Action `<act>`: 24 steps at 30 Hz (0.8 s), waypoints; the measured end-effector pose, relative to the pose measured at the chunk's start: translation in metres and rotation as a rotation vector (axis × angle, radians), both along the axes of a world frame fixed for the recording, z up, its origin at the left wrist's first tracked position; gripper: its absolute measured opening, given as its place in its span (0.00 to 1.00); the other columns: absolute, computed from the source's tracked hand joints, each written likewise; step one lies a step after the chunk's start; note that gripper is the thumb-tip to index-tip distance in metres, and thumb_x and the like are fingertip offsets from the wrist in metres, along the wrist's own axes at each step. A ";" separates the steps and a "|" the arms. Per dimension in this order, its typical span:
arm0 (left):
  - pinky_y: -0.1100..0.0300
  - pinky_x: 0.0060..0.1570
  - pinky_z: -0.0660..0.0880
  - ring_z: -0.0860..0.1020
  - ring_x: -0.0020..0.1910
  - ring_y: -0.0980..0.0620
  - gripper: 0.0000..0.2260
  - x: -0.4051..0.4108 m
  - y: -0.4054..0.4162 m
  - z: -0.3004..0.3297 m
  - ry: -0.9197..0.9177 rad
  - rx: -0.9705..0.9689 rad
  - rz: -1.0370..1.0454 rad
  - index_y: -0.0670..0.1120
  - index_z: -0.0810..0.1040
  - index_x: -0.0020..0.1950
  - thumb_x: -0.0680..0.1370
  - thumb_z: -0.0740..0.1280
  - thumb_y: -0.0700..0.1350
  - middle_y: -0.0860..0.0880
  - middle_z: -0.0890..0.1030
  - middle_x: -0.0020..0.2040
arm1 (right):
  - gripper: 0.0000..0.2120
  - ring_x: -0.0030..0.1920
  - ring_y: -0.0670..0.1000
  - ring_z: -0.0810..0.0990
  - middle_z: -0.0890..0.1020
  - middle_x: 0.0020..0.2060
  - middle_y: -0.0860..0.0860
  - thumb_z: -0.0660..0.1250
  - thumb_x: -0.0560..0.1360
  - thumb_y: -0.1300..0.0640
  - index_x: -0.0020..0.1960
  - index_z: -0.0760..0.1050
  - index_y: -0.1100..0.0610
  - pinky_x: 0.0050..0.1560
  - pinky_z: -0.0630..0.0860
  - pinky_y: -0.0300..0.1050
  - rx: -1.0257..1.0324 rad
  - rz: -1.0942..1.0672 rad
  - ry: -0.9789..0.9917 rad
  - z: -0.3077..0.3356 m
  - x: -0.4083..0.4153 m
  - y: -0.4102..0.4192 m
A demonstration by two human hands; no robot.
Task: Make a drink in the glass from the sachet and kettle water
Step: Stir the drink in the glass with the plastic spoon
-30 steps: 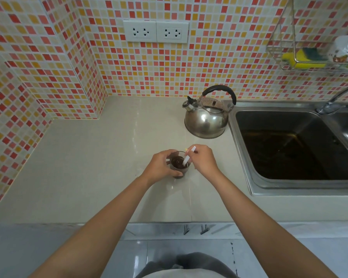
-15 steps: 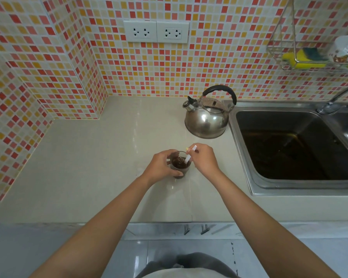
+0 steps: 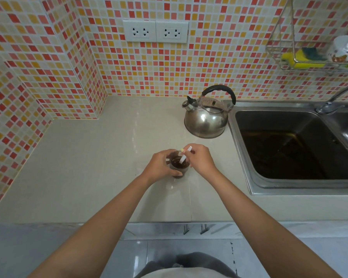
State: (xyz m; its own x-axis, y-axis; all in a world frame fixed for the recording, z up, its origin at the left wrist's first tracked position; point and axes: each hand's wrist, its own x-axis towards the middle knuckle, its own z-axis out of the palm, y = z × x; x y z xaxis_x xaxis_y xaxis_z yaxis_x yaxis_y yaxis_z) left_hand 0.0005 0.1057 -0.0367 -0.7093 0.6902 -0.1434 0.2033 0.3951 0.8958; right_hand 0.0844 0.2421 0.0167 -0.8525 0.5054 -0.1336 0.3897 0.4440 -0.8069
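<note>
A small clear glass (image 3: pixel 178 166) holding dark brown drink stands on the beige counter (image 3: pixel 88 167). My left hand (image 3: pixel 161 166) is wrapped around its left side. A thin white stick (image 3: pixel 184 157) is pinched in my right hand (image 3: pixel 200 160); it leans into the glass with its lower end in the liquid. Behind them sits the steel kettle (image 3: pixel 206 117) with a black handle, lid on, spout to the left. No sachet is visible.
A steel sink (image 3: pixel 289 149) with dark water lies right of the kettle, its tap (image 3: pixel 333 101) at the back. A wire rack (image 3: pixel 309 61) with a yellow sponge hangs on the tiled wall. Two sockets (image 3: pixel 155 31) are above the counter.
The white stick has shifted slightly inside the glass between frames. Both hands stay at the glass; the kettle has not moved.
</note>
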 end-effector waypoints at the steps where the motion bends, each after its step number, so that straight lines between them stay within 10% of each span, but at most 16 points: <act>1: 0.58 0.62 0.75 0.79 0.57 0.54 0.33 0.000 0.000 0.000 -0.004 -0.003 0.003 0.49 0.78 0.61 0.58 0.83 0.42 0.53 0.81 0.56 | 0.10 0.31 0.51 0.75 0.78 0.30 0.51 0.64 0.77 0.57 0.41 0.81 0.60 0.40 0.74 0.47 0.027 -0.034 0.008 -0.001 0.001 0.001; 7: 0.62 0.60 0.75 0.80 0.55 0.57 0.31 0.000 0.000 -0.001 0.009 0.004 -0.006 0.53 0.79 0.58 0.58 0.83 0.41 0.57 0.81 0.53 | 0.10 0.22 0.42 0.74 0.77 0.27 0.51 0.65 0.76 0.59 0.41 0.81 0.62 0.29 0.72 0.35 -0.097 0.018 -0.005 0.002 0.002 0.003; 11: 0.62 0.60 0.74 0.79 0.56 0.56 0.33 -0.001 0.001 -0.003 0.001 -0.003 -0.003 0.51 0.78 0.61 0.57 0.83 0.42 0.54 0.81 0.55 | 0.11 0.37 0.52 0.80 0.82 0.34 0.56 0.64 0.77 0.60 0.42 0.81 0.64 0.40 0.76 0.47 -0.045 -0.076 0.029 -0.002 0.005 0.007; 15: 0.65 0.58 0.74 0.79 0.55 0.61 0.31 -0.002 0.000 -0.003 -0.005 0.002 -0.013 0.53 0.79 0.59 0.58 0.83 0.42 0.59 0.81 0.53 | 0.09 0.20 0.41 0.73 0.77 0.26 0.50 0.65 0.77 0.60 0.42 0.81 0.62 0.28 0.71 0.34 -0.124 -0.007 0.009 0.001 0.003 0.003; 24: 0.69 0.55 0.74 0.79 0.53 0.67 0.30 0.000 0.000 -0.003 0.000 0.008 -0.009 0.57 0.78 0.56 0.58 0.83 0.42 0.62 0.81 0.50 | 0.10 0.27 0.49 0.73 0.76 0.27 0.50 0.64 0.76 0.60 0.39 0.79 0.58 0.35 0.71 0.42 -0.038 0.010 0.009 0.000 0.003 -0.003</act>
